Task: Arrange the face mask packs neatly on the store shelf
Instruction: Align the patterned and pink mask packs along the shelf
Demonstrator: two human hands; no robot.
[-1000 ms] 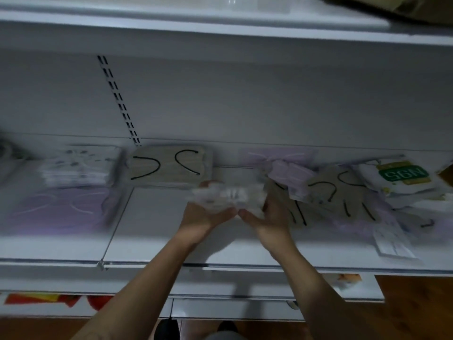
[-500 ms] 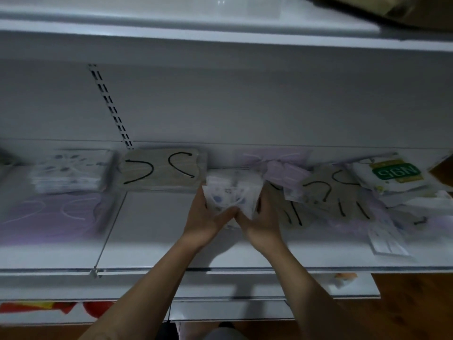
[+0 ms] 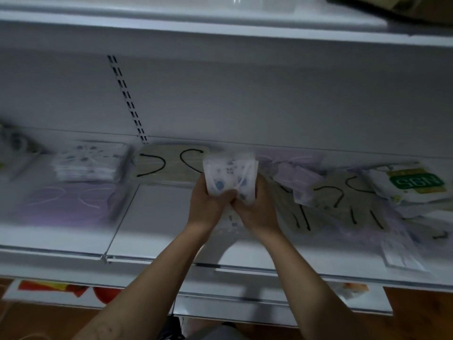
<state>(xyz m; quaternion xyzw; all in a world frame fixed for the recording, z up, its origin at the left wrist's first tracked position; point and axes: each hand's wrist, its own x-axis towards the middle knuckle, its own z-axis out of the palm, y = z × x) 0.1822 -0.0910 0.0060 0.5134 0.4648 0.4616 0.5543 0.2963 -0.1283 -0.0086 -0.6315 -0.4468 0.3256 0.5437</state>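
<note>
Both hands hold a small bundle of white mask packs with blue dots upright above the middle of the white shelf. My left hand grips its left side and my right hand grips its right side. At the back left lies a neat stack of the same dotted packs, with a purple pack stack in front of it. A beige pack stack with black ear loops lies behind the hands. To the right, purple packs, beige packs and a green-labelled N95 pack lie jumbled.
An upper shelf overhangs the work area. The slotted upright runs down the back panel. A lower shelf with coloured packaging sits below, over a wooden floor.
The dotted packs went from lying flat in my palms to standing upright between both hands, lifted slightly toward the back of the shelf. The view shifted a little.
</note>
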